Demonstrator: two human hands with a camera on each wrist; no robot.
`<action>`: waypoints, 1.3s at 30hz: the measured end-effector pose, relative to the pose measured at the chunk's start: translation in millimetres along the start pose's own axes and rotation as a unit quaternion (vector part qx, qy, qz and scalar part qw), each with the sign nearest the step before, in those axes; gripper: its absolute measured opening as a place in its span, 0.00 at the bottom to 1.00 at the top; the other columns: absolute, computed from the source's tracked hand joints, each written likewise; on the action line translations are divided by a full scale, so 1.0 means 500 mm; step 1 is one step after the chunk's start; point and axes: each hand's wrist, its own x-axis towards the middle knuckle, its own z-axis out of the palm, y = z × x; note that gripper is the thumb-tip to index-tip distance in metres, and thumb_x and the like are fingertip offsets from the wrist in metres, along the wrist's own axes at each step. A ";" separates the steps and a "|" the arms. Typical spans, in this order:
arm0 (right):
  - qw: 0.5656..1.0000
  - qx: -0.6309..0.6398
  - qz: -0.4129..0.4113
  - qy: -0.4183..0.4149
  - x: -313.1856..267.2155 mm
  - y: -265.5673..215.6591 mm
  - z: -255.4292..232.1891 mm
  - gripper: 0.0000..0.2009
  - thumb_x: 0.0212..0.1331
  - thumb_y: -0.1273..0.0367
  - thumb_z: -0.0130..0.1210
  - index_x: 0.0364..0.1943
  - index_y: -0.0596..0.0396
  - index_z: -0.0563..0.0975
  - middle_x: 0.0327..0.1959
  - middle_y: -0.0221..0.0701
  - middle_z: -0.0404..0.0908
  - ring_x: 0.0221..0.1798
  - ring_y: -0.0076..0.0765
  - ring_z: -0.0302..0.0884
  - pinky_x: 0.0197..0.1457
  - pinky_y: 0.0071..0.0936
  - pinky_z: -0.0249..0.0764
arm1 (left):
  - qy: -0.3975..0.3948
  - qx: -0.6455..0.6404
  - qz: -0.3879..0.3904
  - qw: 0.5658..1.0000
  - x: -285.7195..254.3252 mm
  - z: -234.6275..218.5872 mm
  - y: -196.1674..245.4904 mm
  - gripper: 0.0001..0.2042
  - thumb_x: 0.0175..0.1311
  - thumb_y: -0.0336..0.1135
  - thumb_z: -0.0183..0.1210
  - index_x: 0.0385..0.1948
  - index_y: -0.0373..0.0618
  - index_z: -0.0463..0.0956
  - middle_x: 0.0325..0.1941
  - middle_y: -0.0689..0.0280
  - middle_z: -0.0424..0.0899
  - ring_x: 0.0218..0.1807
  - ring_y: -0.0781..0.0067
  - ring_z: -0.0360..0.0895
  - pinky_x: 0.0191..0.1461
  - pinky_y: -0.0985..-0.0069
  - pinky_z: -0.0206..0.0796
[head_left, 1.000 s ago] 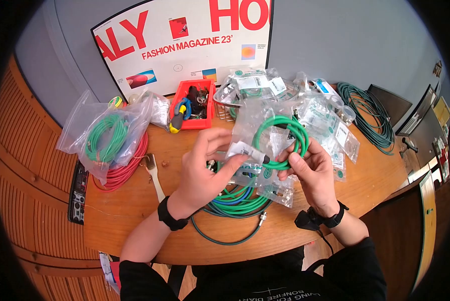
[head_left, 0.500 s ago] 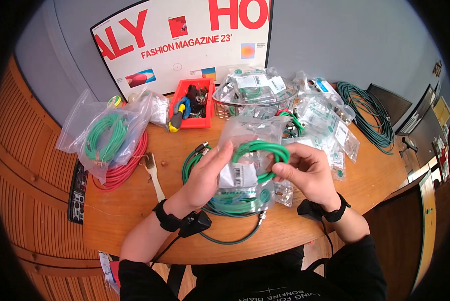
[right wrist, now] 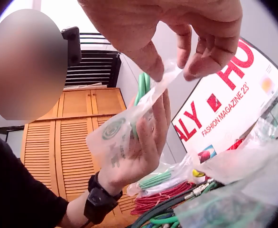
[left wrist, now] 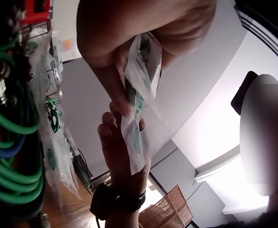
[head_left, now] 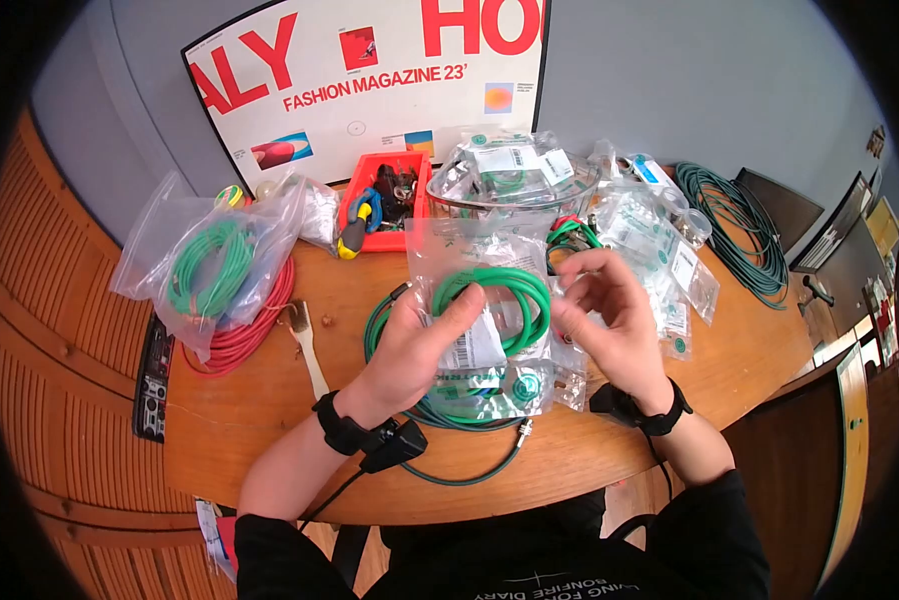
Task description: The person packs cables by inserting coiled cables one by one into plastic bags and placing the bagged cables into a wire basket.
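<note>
In the head view my left hand [head_left: 409,350] holds a clear plastic bag [head_left: 524,385] with a white label, its thumb pressed over a coiled green cable [head_left: 537,300]. The coil lies at the bag's front; whether it is inside the plastic I cannot tell. My right hand [head_left: 614,315] is at the bag's right edge, fingers loosely bent and apart, thumb tip by the coil. From the right wrist, the bag's edge [right wrist: 165,88] runs between the right thumb and fingers, which do not visibly close on it. The left wrist view shows the bag [left wrist: 141,104] edge-on.
Beneath the hands lie green and blue cables [head_left: 459,412]. Behind stand a red bin [head_left: 384,240] with tools and a wire basket [head_left: 509,210] of bags. Left are a bagged green coil [head_left: 209,270], red cable [head_left: 244,345] and a brush [head_left: 309,350]; right, more bags [head_left: 639,240] and dark cable [head_left: 739,240].
The bag and green coil have moved left and turned more toward the head camera. My left thumb has come over the coil. My right hand has let go of the coil, its fingers spreading.
</note>
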 end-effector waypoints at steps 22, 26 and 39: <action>0.983 -0.078 -0.094 0.136 -0.009 0.012 0.042 0.06 0.61 0.77 0.57 0.38 0.62 0.72 0.24 0.28 0.78 0.29 0.17 0.75 0.34 0.16 0.72 | -0.020 0.202 0.079 0.976 -0.010 0.014 0.002 0.12 0.67 0.27 0.55 0.50 0.36 0.74 0.42 0.67 0.83 0.43 0.83 0.79 0.47 0.82 0.70; 0.991 -0.033 -0.086 0.101 0.007 -0.016 0.018 0.10 0.55 0.75 0.63 0.36 0.58 0.72 0.22 0.25 0.74 0.26 0.17 0.71 0.30 0.17 0.69 | -0.037 0.211 0.067 0.975 -0.004 0.004 0.007 0.13 0.66 0.28 0.57 0.50 0.36 0.73 0.45 0.63 0.82 0.44 0.80 0.79 0.48 0.79 0.71; 0.923 -0.282 -0.257 -0.043 0.021 -0.017 0.002 0.08 0.50 0.77 0.63 0.33 0.59 0.77 0.34 0.35 0.71 0.37 0.40 0.73 0.41 0.30 0.71 | -0.064 0.207 0.015 0.976 -0.009 0.012 0.000 0.14 0.66 0.28 0.57 0.51 0.37 0.70 0.47 0.67 0.79 0.47 0.84 0.74 0.52 0.80 0.68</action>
